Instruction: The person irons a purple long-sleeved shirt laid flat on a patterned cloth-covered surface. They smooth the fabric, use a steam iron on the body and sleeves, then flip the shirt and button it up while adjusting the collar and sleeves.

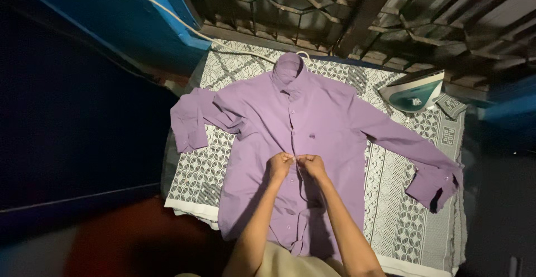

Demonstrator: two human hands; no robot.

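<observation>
Now: left hand (278,165), right hand (312,165) pinch one shirt (312,115) | one iron (414,91)

One purple shirt (301,137), one iron (414,91) (teal and white), one patterned cloth (402,210).

We see a shirt (312,126) lying flat, front up, on a cloth (402,221) that covers the counter. Collar points away from us, hem toward us, hanging at the near edge. One sleeve (192,118) lies folded back at the left, cuff on the cloth; the other sleeve (413,154) runs out to the right and toward us, cuff near the cloth's right edge. Our left hand (279,164) and right hand (312,164) meet side by side on the shirt's middle placket, fingertips touching it. An iron (414,91) sits on the cloth's far right corner, just beyond the right shoulder. A cord (184,23) runs from far left to behind the collar.
</observation>
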